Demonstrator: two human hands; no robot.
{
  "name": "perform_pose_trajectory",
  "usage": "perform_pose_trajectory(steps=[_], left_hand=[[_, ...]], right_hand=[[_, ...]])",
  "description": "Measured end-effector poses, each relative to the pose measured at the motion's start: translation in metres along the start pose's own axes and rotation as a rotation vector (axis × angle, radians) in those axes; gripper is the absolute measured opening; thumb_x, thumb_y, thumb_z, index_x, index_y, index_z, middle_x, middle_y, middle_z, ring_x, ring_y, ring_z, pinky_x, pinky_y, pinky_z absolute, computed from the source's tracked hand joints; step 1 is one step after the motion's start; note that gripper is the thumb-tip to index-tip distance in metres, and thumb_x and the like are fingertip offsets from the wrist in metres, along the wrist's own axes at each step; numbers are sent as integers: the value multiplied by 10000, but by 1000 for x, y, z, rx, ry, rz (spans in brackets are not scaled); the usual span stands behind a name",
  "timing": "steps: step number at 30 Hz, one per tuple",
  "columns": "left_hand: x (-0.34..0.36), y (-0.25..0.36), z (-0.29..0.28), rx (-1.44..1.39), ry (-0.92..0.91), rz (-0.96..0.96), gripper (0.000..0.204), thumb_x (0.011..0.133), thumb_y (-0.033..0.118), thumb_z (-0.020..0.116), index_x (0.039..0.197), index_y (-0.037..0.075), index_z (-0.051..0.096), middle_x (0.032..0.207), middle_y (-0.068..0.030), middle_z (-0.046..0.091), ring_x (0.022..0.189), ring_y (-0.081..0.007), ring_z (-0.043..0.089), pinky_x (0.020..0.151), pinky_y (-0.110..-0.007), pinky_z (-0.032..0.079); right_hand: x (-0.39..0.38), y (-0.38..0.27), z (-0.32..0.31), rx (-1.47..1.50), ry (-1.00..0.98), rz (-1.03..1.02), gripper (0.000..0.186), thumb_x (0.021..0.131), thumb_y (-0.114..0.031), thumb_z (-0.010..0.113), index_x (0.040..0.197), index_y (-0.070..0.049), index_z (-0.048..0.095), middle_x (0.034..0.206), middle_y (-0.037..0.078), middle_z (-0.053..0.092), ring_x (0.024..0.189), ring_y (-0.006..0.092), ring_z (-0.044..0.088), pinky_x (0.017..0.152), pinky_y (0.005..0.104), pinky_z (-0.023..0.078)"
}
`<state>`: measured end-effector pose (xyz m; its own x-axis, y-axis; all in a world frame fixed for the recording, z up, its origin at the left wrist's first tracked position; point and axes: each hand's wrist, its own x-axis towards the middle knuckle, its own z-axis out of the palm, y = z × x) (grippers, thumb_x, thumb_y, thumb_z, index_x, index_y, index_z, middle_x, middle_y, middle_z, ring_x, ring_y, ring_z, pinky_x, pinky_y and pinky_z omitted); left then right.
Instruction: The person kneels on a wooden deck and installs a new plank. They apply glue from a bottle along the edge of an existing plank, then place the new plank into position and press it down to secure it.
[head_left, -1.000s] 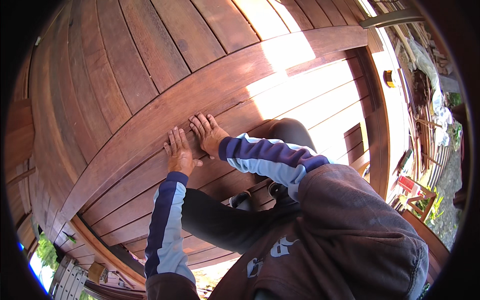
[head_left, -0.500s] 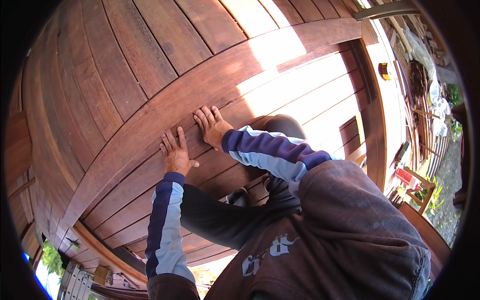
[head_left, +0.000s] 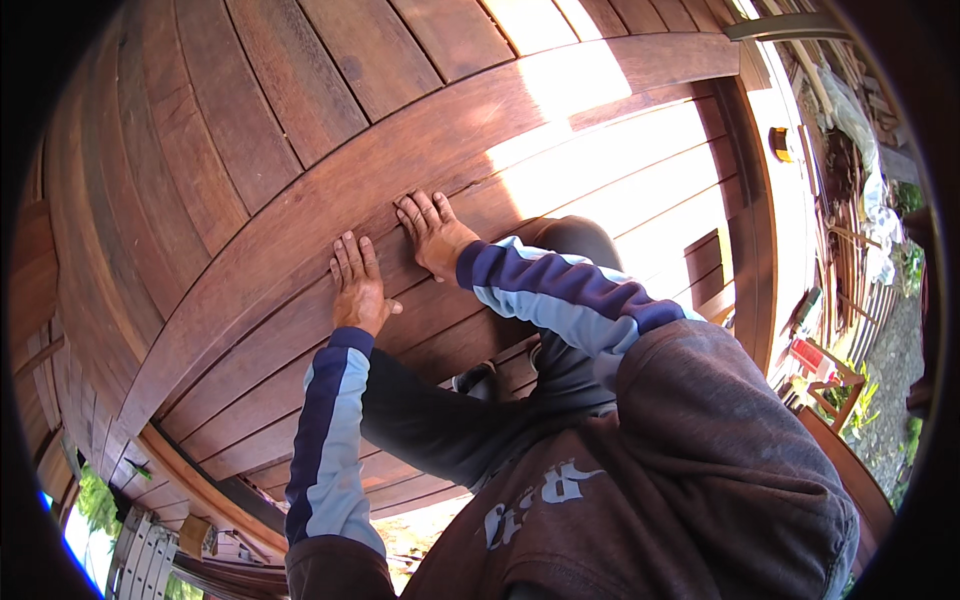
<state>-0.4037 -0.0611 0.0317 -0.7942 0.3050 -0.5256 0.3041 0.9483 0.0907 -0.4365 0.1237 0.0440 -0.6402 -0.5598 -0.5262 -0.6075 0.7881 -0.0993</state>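
Both of my hands press on reddish-brown wooden boards near the middle of the view. My left hand [head_left: 360, 288] lies with its fingers stretched forward and its thumb out to the side, fingertips at the seam by a broad wooden border board [head_left: 300, 205]. Farther right and slightly ahead, my right hand [head_left: 435, 235] rests flat with fingers spread, its tips reaching that same border board. Under them run narrower deck planks [head_left: 440, 305]. Neither hand holds anything.
Beyond the border, wide planks [head_left: 300, 80] run away from me. Bright sunlight falls on the planks at right. A yellow-and-black tool, perhaps a tape measure [head_left: 780, 144], sits on the right-hand ledge. Stacked timber, a red-and-white container [head_left: 812, 358] and gravel lie farther right. A metal ladder [head_left: 150, 560] shows lower left.
The view has shifted slightly. My left hand's fingers have drawn closer together, and both hands remain laid on the boards along the border seam.
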Motion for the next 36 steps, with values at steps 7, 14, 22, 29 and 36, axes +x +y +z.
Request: perform_pose_trajectory(steps=[7, 14, 22, 29, 36], left_hand=[[1, 4, -6, -51, -41, -34, 1272, 561, 347, 877, 1481, -40, 89, 1546, -288, 20, 1444, -415, 51, 1180, -469, 142], [1, 1, -3, -11, 11, -1, 1249, 543, 398, 875, 1467, -51, 164, 1529, -308, 110, 1429, -442, 122, 1165, -495, 179], [1, 2, -3, -20, 7, -7, 1233, 548, 384, 876, 1464, -54, 177, 1528, -309, 113, 1426, -446, 130, 1164, -496, 180], [0, 0, -2, -34, 19, 4, 1232, 541, 373, 880, 1460, -56, 181, 1525, -305, 131, 1422, -448, 143, 1162, -496, 189], [0, 1, 0, -28, 42, 9, 1238, 536, 362, 884, 1461, -55, 174, 1526, -300, 134, 1418, -448, 157, 1156, -501, 202]], right_hand=[[-1, 0, -1, -8, 28, 10, 924, 766, -292, 700, 1458, 87, 219, 1566, 233, 86, 1436, 443, 80, 1126, 563, 204], [-1, 0, 2, -93, 41, 9, 1105, 691, -496, 751, 1447, 106, 217, 1546, 250, 143, 1425, 441, 128, 1129, 531, 227], [1, -1, 5, -99, 39, 12, 1113, 689, -499, 750, 1452, 102, 207, 1550, 246, 133, 1426, 445, 120, 1131, 535, 216], [1, 1, 0, -13, 17, -4, 1003, 736, -362, 737, 1450, 106, 210, 1561, 244, 85, 1435, 440, 85, 1129, 557, 207], [-2, 0, 0, -22, 18, -12, 937, 768, -349, 695, 1447, 101, 233, 1555, 243, 123, 1428, 442, 120, 1123, 558, 215]])
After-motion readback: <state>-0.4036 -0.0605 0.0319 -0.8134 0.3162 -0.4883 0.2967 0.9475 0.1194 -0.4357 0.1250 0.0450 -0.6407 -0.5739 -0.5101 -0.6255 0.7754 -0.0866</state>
